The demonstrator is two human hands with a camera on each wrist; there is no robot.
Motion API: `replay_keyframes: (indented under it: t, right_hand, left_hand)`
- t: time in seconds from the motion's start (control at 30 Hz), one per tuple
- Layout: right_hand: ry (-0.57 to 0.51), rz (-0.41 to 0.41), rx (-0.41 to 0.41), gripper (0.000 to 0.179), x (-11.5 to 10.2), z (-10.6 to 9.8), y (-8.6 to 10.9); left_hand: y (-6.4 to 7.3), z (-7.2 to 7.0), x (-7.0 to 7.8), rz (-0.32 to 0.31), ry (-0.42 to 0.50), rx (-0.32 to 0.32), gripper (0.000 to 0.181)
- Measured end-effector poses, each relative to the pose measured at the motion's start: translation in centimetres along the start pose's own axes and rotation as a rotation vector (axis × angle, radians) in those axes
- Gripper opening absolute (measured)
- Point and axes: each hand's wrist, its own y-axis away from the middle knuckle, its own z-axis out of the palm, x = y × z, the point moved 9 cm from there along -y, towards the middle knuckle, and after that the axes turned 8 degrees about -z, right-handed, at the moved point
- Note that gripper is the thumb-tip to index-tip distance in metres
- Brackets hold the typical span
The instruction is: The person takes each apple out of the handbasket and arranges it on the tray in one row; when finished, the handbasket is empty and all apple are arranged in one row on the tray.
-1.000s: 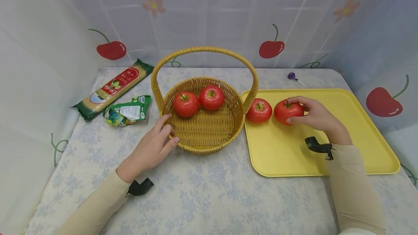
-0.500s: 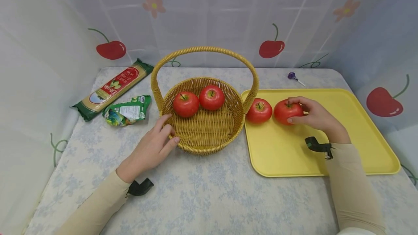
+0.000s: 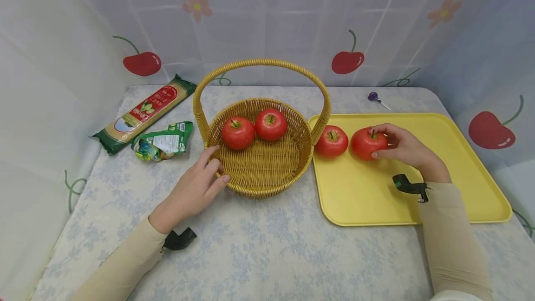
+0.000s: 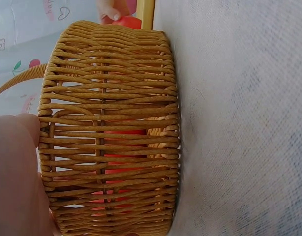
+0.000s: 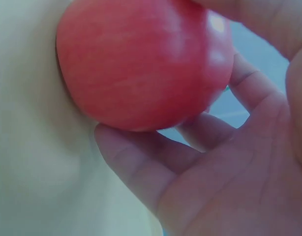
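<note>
My left hand [image 3: 194, 189] holds the near-left rim of a yellow wicker basket [image 3: 263, 166], its fingers bent over the edge. In the left wrist view the basket's woven side [image 4: 111, 118] fills the middle. Inside it sit two red apples, one left [image 3: 238, 133] and one further back [image 3: 270, 125]. At the right, my right hand [image 3: 403, 147] grips another red apple [image 3: 368, 144], fingers and thumb around its sides, low over a yellow tray. In the right wrist view this apple [image 5: 141, 64] lies between thumb and fingers. Beside it another red apple [image 3: 331, 141] rests on the tray.
The yellow tray [image 3: 397, 208] stands right of the basket, its left edge close to the rim. A tall handle [image 3: 263, 62] arches over the basket. Left lie a long food packet [image 3: 146, 114] and a crumpled green packet [image 3: 165, 142]. Behind the tray lies a purple lollipop [image 3: 374, 97].
The gripped apple has tipped slightly, its stem shifting right, and my right hand has moved a little to the right. My left hand and the basket stay in place.
</note>
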Motion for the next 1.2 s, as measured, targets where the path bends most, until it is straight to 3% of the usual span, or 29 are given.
replay_keyframes:
  t: [0.17,0.4,1.2]
  right_hand:
    - [-0.069,-0.031,0.004,0.037,0.18,0.05,-0.08]
    - [-0.105,-0.012,0.017,0.031,0.52,-0.13,0.01]
    - [-0.099,-0.010,-0.006,0.053,0.06,0.28,0.06]
  left_hand:
    - [-0.03,-0.07,0.02,0.007,-0.002,0.004,0.020]
    - [-0.08,-0.12,-0.04,0.009,-0.007,0.005,0.021]
    - [0.09,-0.02,-0.04,0.002,0.003,-0.003,0.021]
